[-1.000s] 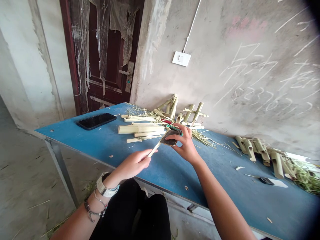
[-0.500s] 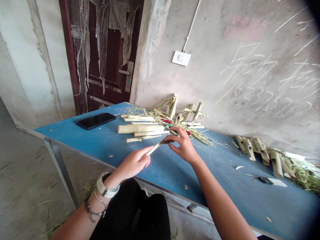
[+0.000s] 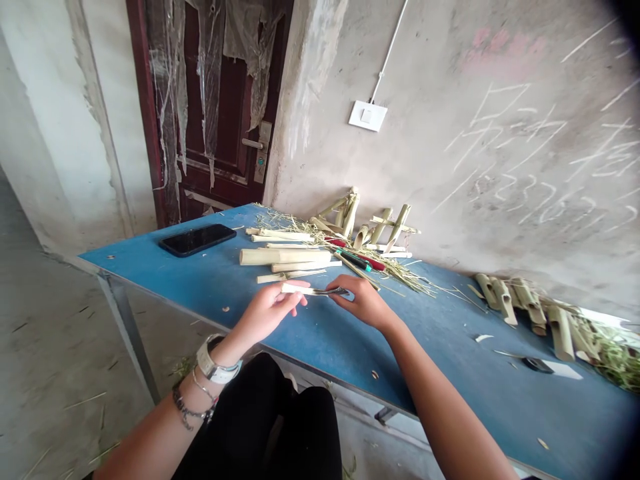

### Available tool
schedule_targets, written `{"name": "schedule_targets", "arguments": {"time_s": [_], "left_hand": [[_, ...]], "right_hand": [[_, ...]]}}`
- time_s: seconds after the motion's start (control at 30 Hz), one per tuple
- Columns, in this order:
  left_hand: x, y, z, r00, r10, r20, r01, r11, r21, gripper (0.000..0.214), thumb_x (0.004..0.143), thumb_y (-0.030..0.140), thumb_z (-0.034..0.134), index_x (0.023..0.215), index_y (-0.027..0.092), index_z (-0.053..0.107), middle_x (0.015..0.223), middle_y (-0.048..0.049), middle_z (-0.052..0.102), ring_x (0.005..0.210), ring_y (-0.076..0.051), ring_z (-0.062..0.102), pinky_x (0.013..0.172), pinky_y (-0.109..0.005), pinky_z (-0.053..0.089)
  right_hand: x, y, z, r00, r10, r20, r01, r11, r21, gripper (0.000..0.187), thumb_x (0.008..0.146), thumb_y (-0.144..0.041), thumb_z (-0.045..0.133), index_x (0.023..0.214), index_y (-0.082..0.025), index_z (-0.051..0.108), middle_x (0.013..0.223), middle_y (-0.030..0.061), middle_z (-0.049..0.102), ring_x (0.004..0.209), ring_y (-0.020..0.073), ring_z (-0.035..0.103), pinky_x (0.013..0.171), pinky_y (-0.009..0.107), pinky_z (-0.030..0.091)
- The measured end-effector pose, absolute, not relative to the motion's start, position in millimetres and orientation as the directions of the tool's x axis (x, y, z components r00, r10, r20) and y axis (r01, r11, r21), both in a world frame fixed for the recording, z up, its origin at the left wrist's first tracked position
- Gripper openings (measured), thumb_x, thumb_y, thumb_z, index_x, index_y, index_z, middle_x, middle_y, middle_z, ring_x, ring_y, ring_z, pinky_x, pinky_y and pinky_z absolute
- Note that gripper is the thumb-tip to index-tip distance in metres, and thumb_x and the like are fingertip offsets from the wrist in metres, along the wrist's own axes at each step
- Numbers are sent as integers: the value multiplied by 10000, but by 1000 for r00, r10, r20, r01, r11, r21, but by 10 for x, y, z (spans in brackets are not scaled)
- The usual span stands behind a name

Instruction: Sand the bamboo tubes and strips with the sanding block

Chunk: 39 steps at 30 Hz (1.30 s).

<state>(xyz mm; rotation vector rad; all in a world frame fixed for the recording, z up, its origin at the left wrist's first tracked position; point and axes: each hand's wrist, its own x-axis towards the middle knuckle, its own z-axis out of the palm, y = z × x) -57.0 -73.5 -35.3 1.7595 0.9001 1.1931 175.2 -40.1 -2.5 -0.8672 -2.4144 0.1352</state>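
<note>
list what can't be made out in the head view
Stick, right end: head view, hidden by the dark sheet in the right hand.
Wall writing, right part: head view, cut off by the right edge.
Green scraps, far end: head view, cut off by the right edge.

Beyond the left hand (image 3: 267, 310) and off to its left, a black phone (image 3: 197, 240) lies flat on the blue table (image 3: 200, 287). Farther past that hand I see a dark red door (image 3: 233, 137) with torn clear plastic (image 3: 173, 100) hanging in strips. High above the right hand (image 3: 357, 298), a white switch plate (image 3: 368, 116) sits on the grey wall (image 3: 425, 143), a thin conduit (image 3: 393, 47) running up from it. Well to that hand's right, white scrawls (image 3: 495, 121) mark the wall below a pink smear (image 3: 505, 50). Down left of the left hand stands a metal table leg (image 3: 129, 333).
</note>
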Motion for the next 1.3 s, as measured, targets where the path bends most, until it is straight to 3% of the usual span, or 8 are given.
{"name": "schedule_targets", "arguments": {"time_s": [0.17, 0.37, 0.5, 0.63, 0.77, 1.0, 1.17, 1.3], "left_hand": [[-647, -695, -71, 371, 830, 416, 311, -534, 786, 360, 922, 405, 424, 960, 134, 658, 859, -53, 661, 654, -142, 561, 591, -243, 421], [-575, -444, 287, 513, 723, 463, 377, -674, 635, 364, 940, 350, 406, 729, 142, 619, 808, -30, 663, 581, -112, 548, 627, -250, 421], [-461, -180, 284, 587, 695, 414, 394, -693, 604, 343, 927, 367, 437, 751, 145, 629, 705, -17, 643, 591, -131, 564, 600, -244, 391], [-356, -23, 197, 671, 669, 318, 389, -684, 618, 353, 898, 437, 487, 749, 147, 622, 623, -11, 626, 593, -158, 586, 580, -250, 395], [-292, 76, 82, 723, 650, 233, 388, -661, 642, 284, 869, 398, 531, 743, 152, 595, 652, -23, 654, 627, -177, 619, 595, -257, 424], [-209, 111, -133, 771, 620, 144, 401, -650, 646, 294, 902, 378, 478, 742, 151, 574, 674, -30, 647, 623, -166, 617, 593, -258, 443], [-190, 46, -148, 801, 586, 122, 402, -678, 615, 310, 929, 368, 434, 766, 151, 584, 661, -13, 616, 562, -128, 568, 552, -232, 417], [-192, 20, -127, 815, 563, 139, 400, -719, 568, 332, 939, 404, 432, 812, 161, 621, 619, 5, 576, 529, -119, 521, 531, -229, 376]], "right_hand": [[1728, -432, -14, -595, 650, 473, 522, 760, -388, 130, 861, -223, 557, 928, -184, 662, 882, 54, 703, 789, 171, 647, 707, 304, 514], [1711, -443, -1, -530, 687, 498, 504, 727, -466, 136, 842, -267, 575, 905, -177, 654, 847, 51, 681, 736, 160, 604, 670, 296, 481], [1726, -440, 30, -465, 759, 455, 591, 649, -479, 111, 812, -268, 584, 769, -172, 619, 706, 11, 588, 609, 120, 488, 570, 259, 398], [1772, -425, 33, -416, 824, 385, 627, 566, -535, 205, 812, -302, 575, 651, -175, 565, 531, -41, 468, 490, 90, 401, 483, 238, 318], [1815, -408, 35, -377, 862, 339, 603, 506, -616, 149, 803, -314, 578, 754, -174, 594, 575, -40, 531, 445, 81, 467, 460, 228, 356], [1864, -385, 27, -356, 887, 295, 536, 452, -713, 236, 788, -391, 596, 684, -183, 554, 504, -29, 544, 421, 118, 542, 424, 231, 400], [1887, -373, 46, -283, 890, 357, 483, 454, -749, 300, 756, -463, 624, 700, -177, 557, 452, -38, 511, 397, 111, 504, 398, 224, 383], [1914, -389, 117, -112, 863, 493, 431, 489, -758, 336, 759, -497, 612, 687, -181, 520, 455, -50, 490, 384, 85, 454, 393, 212, 359]]}}
